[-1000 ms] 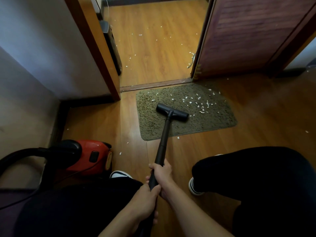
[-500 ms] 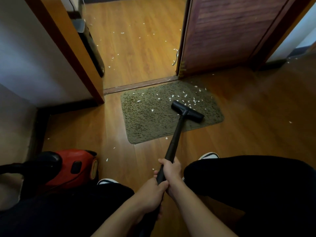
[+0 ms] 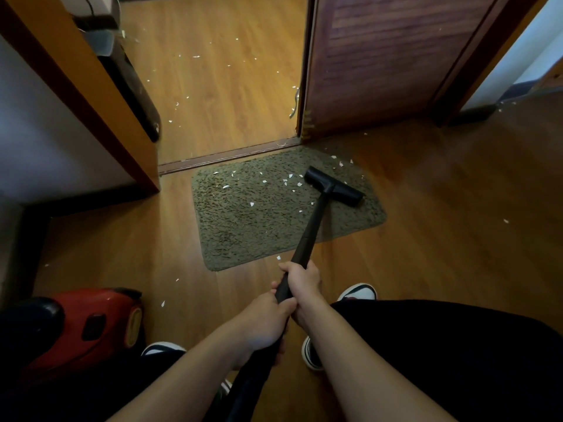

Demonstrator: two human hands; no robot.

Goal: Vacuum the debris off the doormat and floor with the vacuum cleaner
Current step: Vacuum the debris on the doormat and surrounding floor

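A green-brown doormat (image 3: pixel 243 226) lies on the wooden floor before an open doorway. White debris bits (image 3: pixel 265 181) are scattered over its far half. The black vacuum wand (image 3: pixel 310 229) runs from my hands to its flat black nozzle (image 3: pixel 333 190), which rests on the mat's right far part. My right hand (image 3: pixel 304 280) grips the wand higher up; my left hand (image 3: pixel 265 324) grips it just below. The red vacuum body (image 3: pixel 88 324) sits on the floor at lower left.
More white bits (image 3: pixel 195 56) lie on the floor (image 3: pixel 441 239) beyond the threshold (image 3: pixel 228 155), and single bits lie around the mat. A dark wooden door (image 3: pixel 380 62) stands open at right. A black object (image 3: pixel 134 83) leans by the left door frame. My shoes are below.
The nozzle has moved from the mat's middle to its right far part. Fewer white bits show in the middle of the mat. My view shifted right.
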